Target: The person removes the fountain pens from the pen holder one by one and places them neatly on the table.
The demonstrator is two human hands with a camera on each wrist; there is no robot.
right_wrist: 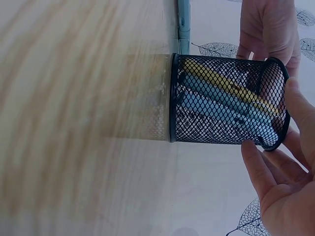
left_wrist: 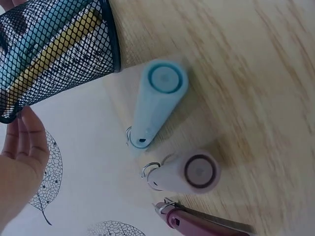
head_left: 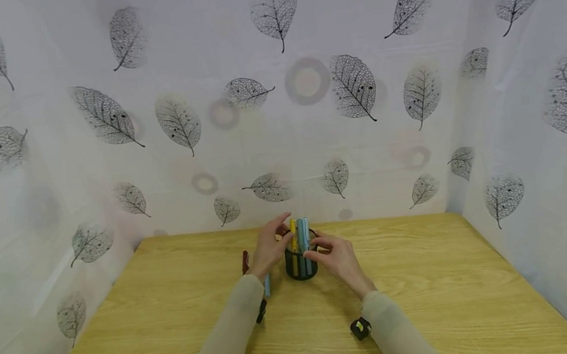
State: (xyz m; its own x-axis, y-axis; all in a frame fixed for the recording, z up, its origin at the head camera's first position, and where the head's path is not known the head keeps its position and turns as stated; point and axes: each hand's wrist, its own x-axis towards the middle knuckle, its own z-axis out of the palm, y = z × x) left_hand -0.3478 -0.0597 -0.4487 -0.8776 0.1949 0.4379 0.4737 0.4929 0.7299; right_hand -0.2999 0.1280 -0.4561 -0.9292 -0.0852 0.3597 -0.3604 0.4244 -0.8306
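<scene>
Black mesh cup [head_left: 301, 263] stands upright between both hands; right hand [head_left: 337, 257] pinches its rim, left hand [head_left: 269, 246] fingers relaxed, just beside.

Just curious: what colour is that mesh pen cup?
Black mesh pen cup, clearest in the right wrist view.

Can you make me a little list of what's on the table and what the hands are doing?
surface: wooden table
middle: black mesh pen cup standing upright
inside the cup: a yellow pen and blue pens
left hand: at the cup's left side, fingers by the rim
right hand: fingertips touching the cup's rim
lying beside the cup: a light blue pen, a pale pen and a dark red pen
backdrop: white cloth with leaf prints
</scene>
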